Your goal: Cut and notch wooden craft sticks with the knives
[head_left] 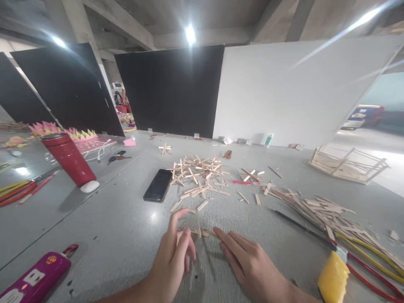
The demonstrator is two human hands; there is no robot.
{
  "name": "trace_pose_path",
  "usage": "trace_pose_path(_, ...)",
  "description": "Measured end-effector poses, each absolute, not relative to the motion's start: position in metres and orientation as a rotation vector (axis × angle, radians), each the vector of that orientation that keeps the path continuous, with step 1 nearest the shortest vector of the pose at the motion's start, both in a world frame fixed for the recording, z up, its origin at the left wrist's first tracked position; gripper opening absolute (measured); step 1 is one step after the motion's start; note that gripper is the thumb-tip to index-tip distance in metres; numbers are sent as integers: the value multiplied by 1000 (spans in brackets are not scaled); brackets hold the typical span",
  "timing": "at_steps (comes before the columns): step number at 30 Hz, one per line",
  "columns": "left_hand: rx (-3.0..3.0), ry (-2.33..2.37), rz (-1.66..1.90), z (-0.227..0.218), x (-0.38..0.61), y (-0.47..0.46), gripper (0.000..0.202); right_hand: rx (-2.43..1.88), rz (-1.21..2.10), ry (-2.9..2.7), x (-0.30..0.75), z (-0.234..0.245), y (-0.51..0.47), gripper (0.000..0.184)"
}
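Wooden sticks [205, 233] are bracketed on the grey counter [120, 235] by the left hand [172, 250] — thumb and forefinger parted — and the right hand [251, 256], fingers outstretched, its grip unclear, near a phone [158, 185] and stick heap [204, 167].

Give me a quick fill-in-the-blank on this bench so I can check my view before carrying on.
1. The sticks by the left hand and right hand are made of ____.
2. In this view, the phone lies to the ____ of the large stick pile.
3. The flask has a body coloured ____.
4. Directly to the right of the large black panel at the back stands a ____ panel.

Missing words: wood; left; red; white.
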State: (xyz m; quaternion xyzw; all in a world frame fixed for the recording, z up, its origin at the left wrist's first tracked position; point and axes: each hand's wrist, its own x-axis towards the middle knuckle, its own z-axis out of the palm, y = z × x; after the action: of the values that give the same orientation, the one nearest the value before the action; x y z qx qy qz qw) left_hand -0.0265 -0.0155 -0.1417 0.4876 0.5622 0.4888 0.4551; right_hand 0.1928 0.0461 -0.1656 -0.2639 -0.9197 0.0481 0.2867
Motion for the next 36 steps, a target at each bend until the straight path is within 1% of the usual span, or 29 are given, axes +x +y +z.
trace_pose_path(7, 1161, 1430, 1206, -139, -27, -11, 67, -756, 146, -2486, 196, -164, 46, 46)
trace_pose_path(14, 1191, 1473, 1166, -143, -27, -12, 66, -764, 176, -2483, 194, -164, 46, 47)
trace_pose_path(24, 1191, 1495, 1134, -142, -27, -11, 63, -769, 203, -2485, 196, -165, 44, 56)
trace_pose_path(32, 1211, 1510, 1114, -147, -29, -13, 56, -704, 86, -2545, 194, -165, 45, 49)
trace_pose_path(36, 1219, 1499, 1109, -145, -29, -12, 56, -742, 96, -2518, 193, -162, 43, 51)
